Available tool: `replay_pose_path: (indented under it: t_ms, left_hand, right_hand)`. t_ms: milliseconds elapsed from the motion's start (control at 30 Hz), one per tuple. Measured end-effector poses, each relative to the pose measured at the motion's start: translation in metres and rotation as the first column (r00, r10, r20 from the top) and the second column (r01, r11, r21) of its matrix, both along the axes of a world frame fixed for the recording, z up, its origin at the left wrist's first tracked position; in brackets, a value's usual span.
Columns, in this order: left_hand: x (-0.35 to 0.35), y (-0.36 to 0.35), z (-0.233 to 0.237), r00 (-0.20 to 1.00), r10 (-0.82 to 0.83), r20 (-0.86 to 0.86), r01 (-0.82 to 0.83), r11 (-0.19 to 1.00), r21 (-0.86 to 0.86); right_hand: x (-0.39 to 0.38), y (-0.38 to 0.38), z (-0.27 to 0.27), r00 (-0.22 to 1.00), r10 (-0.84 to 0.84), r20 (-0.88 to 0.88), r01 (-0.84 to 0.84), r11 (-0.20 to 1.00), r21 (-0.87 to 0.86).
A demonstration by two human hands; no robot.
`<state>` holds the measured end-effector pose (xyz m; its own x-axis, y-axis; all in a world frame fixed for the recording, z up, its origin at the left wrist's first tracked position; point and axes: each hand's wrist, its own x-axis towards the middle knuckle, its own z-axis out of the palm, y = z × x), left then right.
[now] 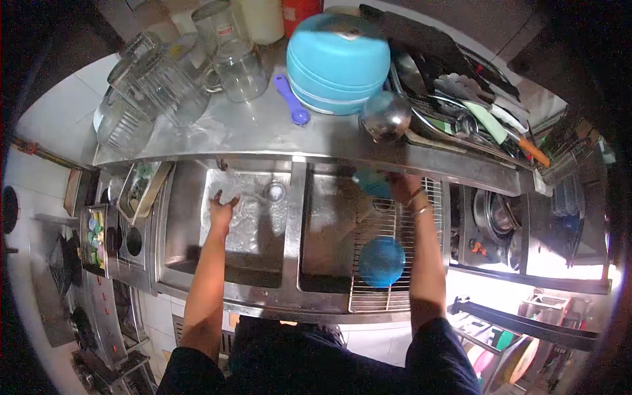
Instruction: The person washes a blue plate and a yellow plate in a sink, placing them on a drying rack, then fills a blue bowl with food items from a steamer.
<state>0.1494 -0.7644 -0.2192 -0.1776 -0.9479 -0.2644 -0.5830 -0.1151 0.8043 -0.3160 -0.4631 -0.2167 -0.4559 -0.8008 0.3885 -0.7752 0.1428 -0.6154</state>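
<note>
Hanging over the left sink, the left hand is bare, its fingers spread apart. Water glistens on the base of that sink, and a round drain lies to the right of the hand.

The right hand reaches across the far part of the right sink, at the right side of the far blue bowl. Shadow covers this spot; I cannot tell whether the fingers pinch the rim. A bracelet circles the wrist.

The far bowl is at the far end of the wire rack, near the front edge of the shelf. A near blue bowl sits on the rack, left of the right forearm and apart from the far one.

On the shelf, glass jugs stand at left, a purple spoon lies beside a large blue tub at centre, and kitchen tools are heaped at right.
</note>
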Motion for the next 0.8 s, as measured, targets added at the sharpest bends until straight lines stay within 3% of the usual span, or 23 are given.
replay_pose_path:
  t_ms: [33,67,167,267,333,367,400,433,467,500,567,600,633,667,733,767,800]
  left_hand:
    - [0.006,0.019,0.005,0.999,0.039,0.011,-0.040,0.997,0.061]
    - [0.017,0.035,-0.003,1.000,-0.003,-0.004,0.003,0.999,0.043]
    - [0.059,0.083,-0.024,0.994,-0.105,0.034,0.107,0.994,-0.037]
    - [0.098,0.144,0.022,0.978,-0.174,0.114,0.183,0.980,-0.079]
    - [0.135,0.180,0.043,0.975,-0.200,0.100,0.210,0.972,-0.103]
    - [0.154,0.199,0.054,0.965,-0.248,0.081,0.257,0.957,-0.134]
    - [0.174,0.217,0.073,0.946,-0.273,0.174,0.294,0.949,-0.112]
    - [0.192,0.233,0.087,0.919,-0.295,0.261,0.328,0.940,-0.092]
    - [0.216,0.250,0.089,0.887,-0.290,0.359,0.338,0.938,-0.078]
    - [0.233,0.266,0.090,0.892,-0.268,0.365,0.314,0.947,-0.073]
    - [0.264,0.292,0.088,0.855,-0.194,0.481,0.211,0.977,0.018]
    - [0.287,0.299,0.071,0.843,-0.204,0.498,0.218,0.976,0.032]
    - [0.297,0.304,0.061,0.844,-0.185,0.504,0.195,0.980,0.033]
    - [0.306,0.312,0.053,0.840,-0.133,0.526,0.162,0.987,-0.010]
    - [0.328,0.328,0.036,0.797,-0.064,0.601,0.141,0.987,-0.082]
    - [0.314,0.333,0.056,0.831,0.010,0.556,0.063,0.992,-0.112]
    - [0.314,0.341,0.069,0.799,-0.002,0.601,0.021,0.999,-0.024]
  right_hand:
    - [-0.022,0.008,-0.014,0.987,-0.014,0.162,0.029,0.996,-0.090]
    - [-0.039,0.018,-0.012,0.980,-0.035,0.197,0.035,0.999,0.004]
    - [-0.058,0.024,-0.010,0.998,-0.024,0.063,0.009,0.972,0.233]
    - [-0.060,0.007,-0.023,0.958,0.037,-0.283,0.063,0.940,0.336]
    - [-0.058,-0.001,-0.026,0.788,0.039,-0.614,0.173,0.944,0.282]
    - [-0.052,-0.006,-0.033,0.794,0.066,-0.605,0.144,0.946,0.292]
    - [-0.043,-0.010,-0.038,0.983,-0.116,-0.145,0.125,0.990,0.059]
    - [0.003,-0.019,0.017,0.879,-0.172,-0.445,0.276,0.944,0.181]
    - [0.055,-0.031,0.082,0.687,-0.161,-0.709,0.444,0.865,0.233]
    - [0.081,-0.052,0.079,0.696,-0.141,-0.704,0.419,0.876,0.239]
    - [0.115,-0.089,0.067,0.958,0.038,-0.286,0.039,0.965,0.258]
    - [0.136,-0.113,0.056,0.983,0.156,-0.099,-0.137,0.975,0.173]
    - [0.162,-0.143,0.033,0.954,0.289,0.080,-0.294,0.954,0.060]
    - [0.193,-0.171,0.039,0.867,0.312,0.389,-0.369,0.926,0.081]
    - [0.255,-0.226,0.052,0.489,0.121,0.864,-0.385,0.919,0.089]
    - [0.271,-0.252,0.038,0.439,0.110,0.892,-0.406,0.909,0.088]
    - [0.279,-0.278,0.014,0.518,0.237,0.822,-0.459,0.888,0.033]
